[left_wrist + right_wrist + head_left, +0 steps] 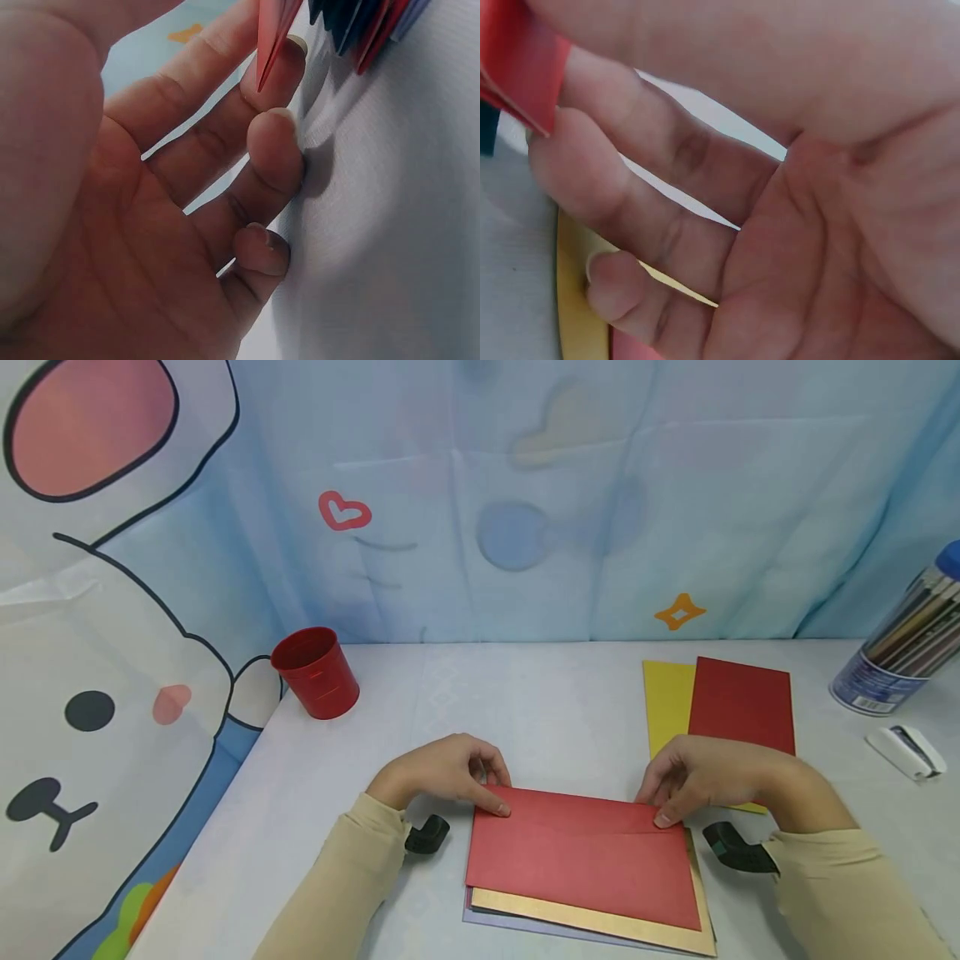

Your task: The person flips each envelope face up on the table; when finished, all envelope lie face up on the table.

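Note:
A red folded paper (577, 860) lies on top of a small stack of coloured papers. My left hand (450, 768) pinches its far left corner, thumb on top and fingers under the edge. At the far right corner my right hand (712, 777) pinches it the same way. Below it, a gold sheet (592, 920) and a lavender sheet (540, 926) stick out along the near side. In the left wrist view, the red paper's corner (274, 45) rests against the fingertips, beside dark and red edges of the stack. The right wrist view shows its other corner (536, 71) at the fingers.
Behind my right hand lie a yellow paper (667, 702) and a dark red paper (742, 703) overlapping it. A red cup (317, 675) stands at the back left. On the right are a pencil container (892, 652) and a small white stapler (905, 752).

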The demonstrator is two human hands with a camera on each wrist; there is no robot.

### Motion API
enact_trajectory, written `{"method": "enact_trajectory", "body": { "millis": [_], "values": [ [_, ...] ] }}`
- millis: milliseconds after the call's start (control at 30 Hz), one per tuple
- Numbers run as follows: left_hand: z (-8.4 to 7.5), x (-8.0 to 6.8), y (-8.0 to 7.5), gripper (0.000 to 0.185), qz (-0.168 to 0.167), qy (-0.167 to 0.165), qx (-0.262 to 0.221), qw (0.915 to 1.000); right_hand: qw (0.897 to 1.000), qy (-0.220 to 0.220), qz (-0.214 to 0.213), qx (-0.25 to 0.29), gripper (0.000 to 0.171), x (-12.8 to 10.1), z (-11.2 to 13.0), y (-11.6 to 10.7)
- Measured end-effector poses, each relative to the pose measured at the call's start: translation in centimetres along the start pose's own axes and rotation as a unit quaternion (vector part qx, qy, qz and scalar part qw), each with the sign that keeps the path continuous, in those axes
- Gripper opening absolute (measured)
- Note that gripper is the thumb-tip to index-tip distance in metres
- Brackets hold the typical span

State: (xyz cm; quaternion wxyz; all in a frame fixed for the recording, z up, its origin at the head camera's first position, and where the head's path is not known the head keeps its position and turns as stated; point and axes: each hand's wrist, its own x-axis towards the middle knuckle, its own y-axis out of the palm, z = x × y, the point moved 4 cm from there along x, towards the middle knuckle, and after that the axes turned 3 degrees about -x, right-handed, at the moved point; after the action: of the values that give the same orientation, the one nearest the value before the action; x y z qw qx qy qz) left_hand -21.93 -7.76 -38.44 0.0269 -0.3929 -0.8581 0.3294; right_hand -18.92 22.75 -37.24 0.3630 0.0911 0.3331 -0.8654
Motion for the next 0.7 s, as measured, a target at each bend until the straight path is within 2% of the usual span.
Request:
{"method": "enact_trajectory", "body": {
  "millis": [700],
  "values": [
    [0.15, 0.11, 0.34, 0.019, 0.022, 0.009, -0.002, 0.9997, 1.000, -0.002, 0.001, -0.027, 0.019, 0.35, 0.08, 0.21]
  ]
}}
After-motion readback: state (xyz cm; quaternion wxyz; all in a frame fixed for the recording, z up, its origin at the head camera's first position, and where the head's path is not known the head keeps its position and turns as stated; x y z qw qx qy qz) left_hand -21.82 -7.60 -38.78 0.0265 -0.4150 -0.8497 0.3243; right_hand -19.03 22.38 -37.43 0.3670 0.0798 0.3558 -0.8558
